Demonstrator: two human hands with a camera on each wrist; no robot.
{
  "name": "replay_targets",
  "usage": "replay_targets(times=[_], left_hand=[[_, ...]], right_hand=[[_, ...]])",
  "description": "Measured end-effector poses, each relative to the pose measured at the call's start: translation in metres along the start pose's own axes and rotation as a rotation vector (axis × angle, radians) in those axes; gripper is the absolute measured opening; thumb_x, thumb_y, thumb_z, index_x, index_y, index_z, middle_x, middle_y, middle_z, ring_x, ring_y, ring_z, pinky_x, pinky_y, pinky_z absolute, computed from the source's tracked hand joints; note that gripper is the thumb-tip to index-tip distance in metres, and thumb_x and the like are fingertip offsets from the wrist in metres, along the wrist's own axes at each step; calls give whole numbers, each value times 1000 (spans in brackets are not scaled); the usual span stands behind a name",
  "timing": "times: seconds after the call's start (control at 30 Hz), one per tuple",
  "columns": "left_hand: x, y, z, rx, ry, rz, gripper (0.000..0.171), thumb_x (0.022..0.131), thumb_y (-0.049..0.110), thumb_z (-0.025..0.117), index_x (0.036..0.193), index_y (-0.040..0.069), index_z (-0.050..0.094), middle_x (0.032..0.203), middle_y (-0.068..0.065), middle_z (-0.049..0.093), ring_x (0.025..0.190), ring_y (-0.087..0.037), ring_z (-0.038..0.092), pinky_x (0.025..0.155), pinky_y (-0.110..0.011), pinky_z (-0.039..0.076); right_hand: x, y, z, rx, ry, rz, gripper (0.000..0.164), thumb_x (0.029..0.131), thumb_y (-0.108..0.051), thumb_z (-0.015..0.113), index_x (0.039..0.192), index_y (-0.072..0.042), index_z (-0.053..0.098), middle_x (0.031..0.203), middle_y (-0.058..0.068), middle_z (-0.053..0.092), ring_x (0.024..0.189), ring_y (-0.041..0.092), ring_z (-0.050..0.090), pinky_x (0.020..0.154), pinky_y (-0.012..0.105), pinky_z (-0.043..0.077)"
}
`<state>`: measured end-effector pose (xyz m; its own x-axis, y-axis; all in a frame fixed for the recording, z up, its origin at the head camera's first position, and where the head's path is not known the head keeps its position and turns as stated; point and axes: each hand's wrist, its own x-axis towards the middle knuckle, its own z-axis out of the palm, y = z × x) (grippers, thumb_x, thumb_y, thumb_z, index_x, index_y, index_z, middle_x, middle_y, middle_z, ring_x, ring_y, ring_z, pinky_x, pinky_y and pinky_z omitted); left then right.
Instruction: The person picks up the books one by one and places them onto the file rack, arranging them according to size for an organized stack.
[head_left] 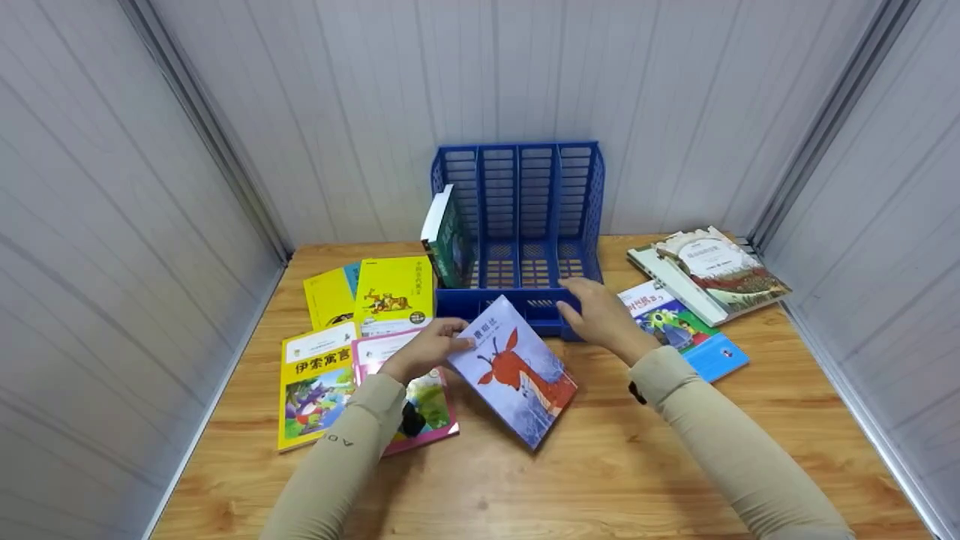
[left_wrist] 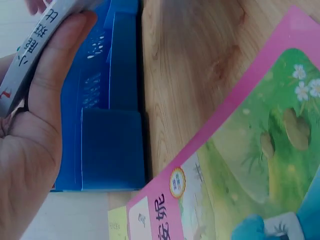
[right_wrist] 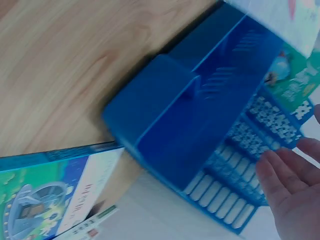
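Observation:
My left hand (head_left: 427,349) grips a lilac picture book (head_left: 517,375) with a red deer on its cover, thumb on the front near its upper left corner. In the left wrist view the book's spine (left_wrist: 37,42) shows between thumb and fingers. The book is tilted, in front of a blue plastic file rack (head_left: 517,217) with several upright compartments. A thick dark green book (head_left: 452,240) stands in the leftmost one. My right hand (head_left: 604,315) holds nothing; its fingers are extended over the rack's front right part, and the right wrist view shows them loosely spread.
On the left lie yellow books (head_left: 394,292), a yellow-framed storybook (head_left: 315,390) and a pink-framed one (head_left: 435,405) partly under my left arm. On the right are a blue-and-green book (head_left: 682,330) and stacked pale books (head_left: 712,270). Panel walls (head_left: 517,75) enclose the wooden table (head_left: 600,465).

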<state>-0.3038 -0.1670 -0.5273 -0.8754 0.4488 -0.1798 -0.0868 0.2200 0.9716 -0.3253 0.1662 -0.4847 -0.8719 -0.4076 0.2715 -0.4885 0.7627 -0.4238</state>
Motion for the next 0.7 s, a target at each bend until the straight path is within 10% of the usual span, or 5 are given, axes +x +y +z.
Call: replay_targets(times=[0.5,0.7], left_hand=[[-2,0,7,-274,181,157,22,113,7,52,130,-4,60,124,-20,77,96,-23,79,85,-36,67],[0,4,17,-368,299,171,20,113,7,52,129,-3,59,129,-21,76,98,-23,79,88,-36,67]], right_hand=[[-21,-48,8,-90,-200,-28,55,102,-44,74,139,-5,71,131,16,76,117,33,72,103,56,59],[-23,-63,16,-212,-238,-60,71,97,-45,81,152,-4,61,151,22,64,137,39,63,114,57,53]])
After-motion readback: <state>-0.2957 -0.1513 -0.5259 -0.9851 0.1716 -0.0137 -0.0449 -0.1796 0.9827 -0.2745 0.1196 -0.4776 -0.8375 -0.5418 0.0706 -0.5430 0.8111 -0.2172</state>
